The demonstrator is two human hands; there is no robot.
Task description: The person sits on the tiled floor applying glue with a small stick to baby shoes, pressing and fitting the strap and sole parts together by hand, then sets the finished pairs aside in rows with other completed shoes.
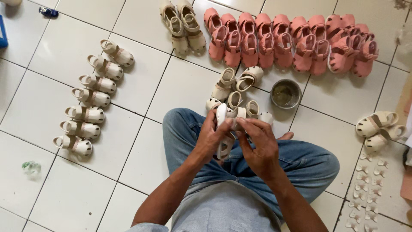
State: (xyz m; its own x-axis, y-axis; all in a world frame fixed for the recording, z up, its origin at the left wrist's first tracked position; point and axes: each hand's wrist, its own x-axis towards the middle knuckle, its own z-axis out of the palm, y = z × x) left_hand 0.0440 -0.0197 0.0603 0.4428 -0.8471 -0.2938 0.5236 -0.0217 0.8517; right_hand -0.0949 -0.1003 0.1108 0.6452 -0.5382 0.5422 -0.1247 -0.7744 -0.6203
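A small cream sandal (225,129) is held upright over my lap, above my crossed legs in blue jeans. My left hand (211,137) grips its left side and heel. My right hand (259,144) pinches its strap on the right with thumb and fingers. Just beyond my hands several more cream sandals (234,88) lie in a loose pile on the white tiled floor (141,90).
A curved row of cream sandals (92,98) runs along the left. A row of pink sandals (292,41) lines the far side, with two beige ones (182,25) beside it. A small metal bowl (286,93) stands near the pile. Two cream sandals (380,129) and several small bow pieces (367,189) lie at right.
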